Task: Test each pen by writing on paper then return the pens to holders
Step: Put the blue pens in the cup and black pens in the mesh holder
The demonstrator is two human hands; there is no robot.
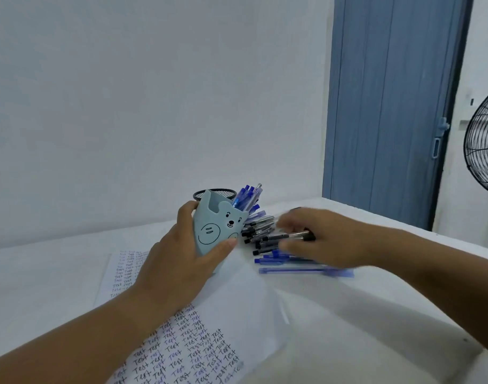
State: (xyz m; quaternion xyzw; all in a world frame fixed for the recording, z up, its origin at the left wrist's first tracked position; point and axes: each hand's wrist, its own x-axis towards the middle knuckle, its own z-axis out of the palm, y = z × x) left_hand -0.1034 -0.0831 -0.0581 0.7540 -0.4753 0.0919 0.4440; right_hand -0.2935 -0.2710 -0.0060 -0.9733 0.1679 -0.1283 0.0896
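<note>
My left hand (pixel 179 253) grips a pale blue bear-face pen holder (pixel 220 225), tilted to the right, with several blue pens (pixel 247 199) sticking out of its top. Behind it stands a black mesh holder (pixel 213 194), mostly hidden. My right hand (pixel 320 239) is over a pile of black-capped pens (pixel 261 231) on the table and holds one black-capped pen (pixel 292 236); the fingers are motion-blurred. Some blue pens (pixel 303 270) lie loose near the pile. A sheet of paper (pixel 198 345) covered with the handwritten word "Test" lies under my left forearm.
The table (pixel 376 314) is covered in white cloth and stands against a white wall. A blue door (pixel 387 106) is at the back right. A black fan cage (pixel 484 145) shows at the right edge.
</note>
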